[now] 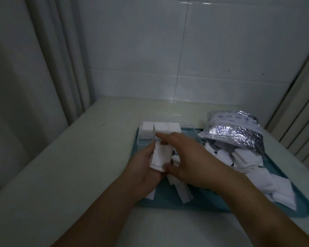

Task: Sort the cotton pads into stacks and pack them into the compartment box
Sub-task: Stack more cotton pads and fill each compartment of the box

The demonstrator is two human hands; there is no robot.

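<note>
A stack of white cotton pads (pixel 161 155) stands between both hands above the teal tray (pixel 168 202). My left hand (pixel 141 168) grips the stack from the left and below. My right hand (pixel 189 157) holds it from the right, thumb at the bottom and index finger stretched over the top. Just behind, a clear compartment box (pixel 168 130) has three stacks of pads (pixel 161 129) in its far compartments. Loose pads (pixel 248 161) lie heaped on the right of the tray, and a few more pads (pixel 181 190) lie under my hands.
A crinkled silver plastic bag (pixel 235 129) lies open at the tray's back right, with pads spilling out. The tray sits on a pale countertop (pixel 78 166) against a white tiled wall. A curtain (pixel 34 77) hangs at the left.
</note>
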